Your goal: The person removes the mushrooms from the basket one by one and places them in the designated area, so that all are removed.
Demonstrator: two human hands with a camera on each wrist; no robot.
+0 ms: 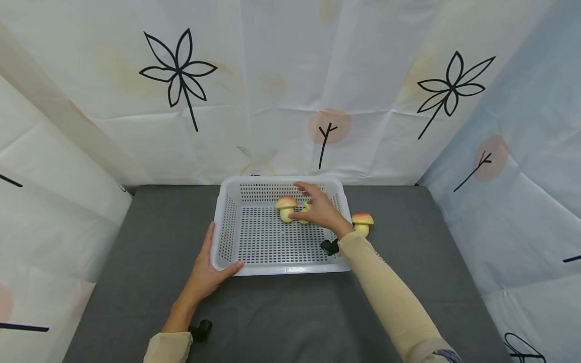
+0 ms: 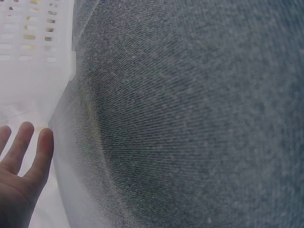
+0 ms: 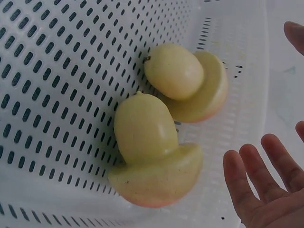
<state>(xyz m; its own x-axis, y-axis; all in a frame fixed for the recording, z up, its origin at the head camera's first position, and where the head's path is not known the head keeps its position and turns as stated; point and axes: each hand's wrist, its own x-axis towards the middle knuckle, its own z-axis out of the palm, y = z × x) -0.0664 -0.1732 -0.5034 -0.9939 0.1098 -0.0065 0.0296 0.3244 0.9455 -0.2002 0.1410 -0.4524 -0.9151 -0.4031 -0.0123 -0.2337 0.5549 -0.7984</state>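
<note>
A white perforated plastic basket (image 1: 286,268) stands at the back of the table. Two model mushrooms, pale yellow with a reddish cap, lie in it: one in plain sight (image 1: 286,202), the other partly covered by my right hand (image 1: 321,209). That hand hovers over the basket with spread fingers and holds nothing. In the right wrist view the two mushrooms (image 3: 146,126) lie side by side, apart from the fingers. My left hand (image 1: 205,272) touches the basket's front left corner, thumb at the front rim, straight fingers along the left side.
A third model mushroom (image 1: 362,222) lies on the dark grey tablecloth (image 1: 281,317), just right of the basket. Pale cloth walls (image 1: 281,75) with drawn plants close off the back and both sides. Each wrist carries a small black camera.
</note>
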